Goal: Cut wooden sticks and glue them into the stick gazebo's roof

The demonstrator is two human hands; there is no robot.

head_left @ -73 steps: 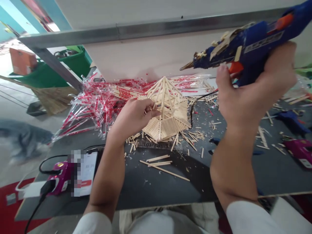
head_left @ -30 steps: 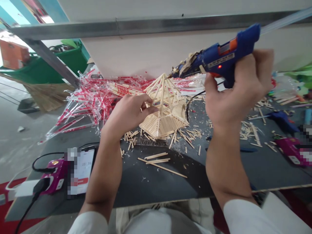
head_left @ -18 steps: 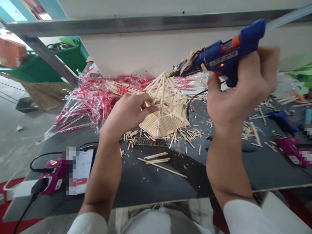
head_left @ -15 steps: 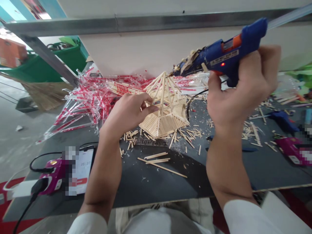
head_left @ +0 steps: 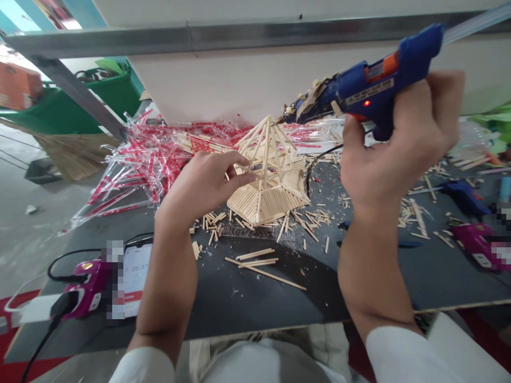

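A model of thin wooden sticks (head_left: 266, 159) stands on the table, its slanted sticks meeting in a peak above a wide, many-sided skirt of sticks. At its left side is my left hand (head_left: 207, 178), thumb and forefinger apart with a gap between them; whether the fingertips touch the sticks I cannot tell. My right hand (head_left: 399, 143) grips a blue hot glue gun (head_left: 371, 88) with an orange trigger and a lit red light. The gun's crusted nozzle reaches the peak of the model, and a clear glue stick (head_left: 475, 24) juts from its back.
Loose sticks (head_left: 257, 260) and a clear ruler (head_left: 251, 232) lie in front of the model. Red-and-clear wrappers (head_left: 136, 165) heap behind on the left. A phone (head_left: 136, 279) and a purple power strip (head_left: 85, 287) lie at left; another blue glue gun (head_left: 465, 197) at right.
My left hand has shifted slightly left, and its fingers have straightened and spread a little. The glue gun's body has tipped up slightly, with its nozzle still at the peak.
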